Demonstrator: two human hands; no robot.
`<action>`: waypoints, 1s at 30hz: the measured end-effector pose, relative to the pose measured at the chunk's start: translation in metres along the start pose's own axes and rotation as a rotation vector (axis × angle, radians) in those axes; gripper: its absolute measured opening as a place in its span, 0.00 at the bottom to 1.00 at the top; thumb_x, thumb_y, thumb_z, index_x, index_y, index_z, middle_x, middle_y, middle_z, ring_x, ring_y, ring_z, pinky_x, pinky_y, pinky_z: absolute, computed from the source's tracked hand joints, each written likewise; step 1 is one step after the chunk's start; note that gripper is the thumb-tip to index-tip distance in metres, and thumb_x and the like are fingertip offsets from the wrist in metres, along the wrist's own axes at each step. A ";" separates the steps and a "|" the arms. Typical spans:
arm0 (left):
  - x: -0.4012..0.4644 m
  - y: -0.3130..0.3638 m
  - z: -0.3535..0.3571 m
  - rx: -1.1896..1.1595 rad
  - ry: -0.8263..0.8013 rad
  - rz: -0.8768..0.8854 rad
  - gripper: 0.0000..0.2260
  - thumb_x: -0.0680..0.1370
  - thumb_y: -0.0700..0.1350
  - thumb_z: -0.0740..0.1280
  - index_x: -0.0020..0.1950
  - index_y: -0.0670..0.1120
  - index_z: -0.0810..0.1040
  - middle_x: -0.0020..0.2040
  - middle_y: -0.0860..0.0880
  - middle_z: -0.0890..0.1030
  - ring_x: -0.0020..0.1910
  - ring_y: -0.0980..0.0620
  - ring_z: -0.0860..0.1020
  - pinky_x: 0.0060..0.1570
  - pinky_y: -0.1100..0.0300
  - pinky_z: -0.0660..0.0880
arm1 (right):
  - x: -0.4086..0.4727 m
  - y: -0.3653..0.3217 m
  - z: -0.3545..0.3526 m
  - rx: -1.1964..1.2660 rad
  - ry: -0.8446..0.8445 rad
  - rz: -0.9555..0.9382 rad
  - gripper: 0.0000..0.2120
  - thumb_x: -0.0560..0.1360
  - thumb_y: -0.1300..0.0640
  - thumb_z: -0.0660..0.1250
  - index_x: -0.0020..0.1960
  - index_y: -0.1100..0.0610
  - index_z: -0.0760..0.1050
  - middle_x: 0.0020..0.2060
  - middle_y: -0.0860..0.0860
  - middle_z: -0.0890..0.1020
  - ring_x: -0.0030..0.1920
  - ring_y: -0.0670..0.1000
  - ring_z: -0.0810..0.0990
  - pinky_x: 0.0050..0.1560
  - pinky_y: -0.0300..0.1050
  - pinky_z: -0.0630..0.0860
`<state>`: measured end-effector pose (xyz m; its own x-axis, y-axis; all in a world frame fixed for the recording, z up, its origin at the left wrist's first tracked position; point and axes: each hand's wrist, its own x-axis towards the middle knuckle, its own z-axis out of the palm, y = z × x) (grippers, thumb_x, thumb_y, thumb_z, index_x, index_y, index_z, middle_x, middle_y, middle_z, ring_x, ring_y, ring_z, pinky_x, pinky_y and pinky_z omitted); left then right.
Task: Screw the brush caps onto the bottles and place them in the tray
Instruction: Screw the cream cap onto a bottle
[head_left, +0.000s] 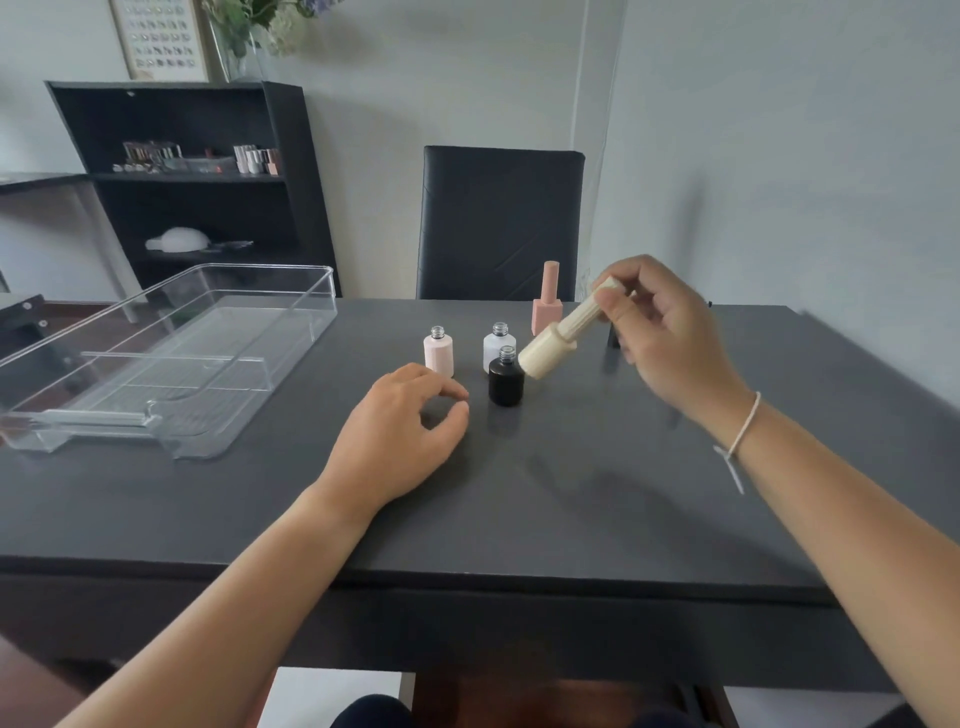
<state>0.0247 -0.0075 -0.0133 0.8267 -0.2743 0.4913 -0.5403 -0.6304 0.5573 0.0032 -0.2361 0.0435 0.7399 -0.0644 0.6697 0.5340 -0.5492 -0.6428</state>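
cream bottle: capped, cream bottle (563, 332) held off the table in the right hand (670, 338), tilted, base down-left, ribbed cap end up in the fingertips (613, 306); its base sits just above and beside the neck of the black bottle (505, 382)
black bottle: upright, uncapped, threaded neck showing; just right of the left hand (400, 436), not touching it
pink round bottle (439, 353): upright, uncapped, just beyond the left hand's fingers
white bottle (498, 345): upright, uncapped, behind the black bottle, partly hidden by it
pink square bottle (546, 306): upright with tall cap on, farther back, partly behind the cream bottle
tray (171, 358): clear plastic, left side of the table, well apart from the bottles; nothing from the task visible inside
table (519, 509): dark grey matte top, faint reflections under the bottles
room: black chair (498, 223) at the far edge; black shelf unit (176, 176) back left with small items, too small to tell; pale walls; framed chart and vase with flowers on top of the shelf
right hand fingers: thumb and fingers pinch the cap end of the cream bottle, other fingers curled; white string bracelet (740, 441) on the wrist
left hand fingers: loosely curled, palm down on the table, thumb and forefinger tips nearly meeting; holds nothing
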 end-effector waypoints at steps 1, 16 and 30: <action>0.000 -0.001 0.001 0.036 -0.028 -0.010 0.06 0.73 0.48 0.65 0.48 0.53 0.80 0.50 0.56 0.78 0.47 0.54 0.74 0.47 0.61 0.71 | 0.008 0.000 -0.002 -0.032 0.003 -0.011 0.04 0.77 0.60 0.61 0.44 0.59 0.72 0.33 0.54 0.78 0.28 0.49 0.68 0.31 0.47 0.68; 0.005 -0.002 0.000 0.146 -0.155 -0.021 0.09 0.72 0.52 0.66 0.51 0.56 0.80 0.56 0.57 0.79 0.55 0.53 0.72 0.57 0.58 0.68 | 0.111 0.024 0.049 -0.358 -0.202 0.085 0.09 0.76 0.60 0.61 0.51 0.59 0.77 0.47 0.51 0.79 0.47 0.51 0.76 0.51 0.43 0.72; 0.006 -0.003 0.001 0.145 -0.155 -0.020 0.09 0.72 0.52 0.66 0.51 0.56 0.80 0.55 0.57 0.79 0.55 0.52 0.72 0.59 0.55 0.69 | 0.121 0.037 0.076 -0.648 -0.256 0.122 0.10 0.77 0.59 0.59 0.54 0.54 0.77 0.54 0.54 0.80 0.51 0.56 0.78 0.53 0.50 0.75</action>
<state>0.0313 -0.0084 -0.0126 0.8571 -0.3621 0.3665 -0.5050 -0.7315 0.4582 0.1433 -0.2012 0.0724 0.8944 -0.0022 0.4472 0.1494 -0.9411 -0.3034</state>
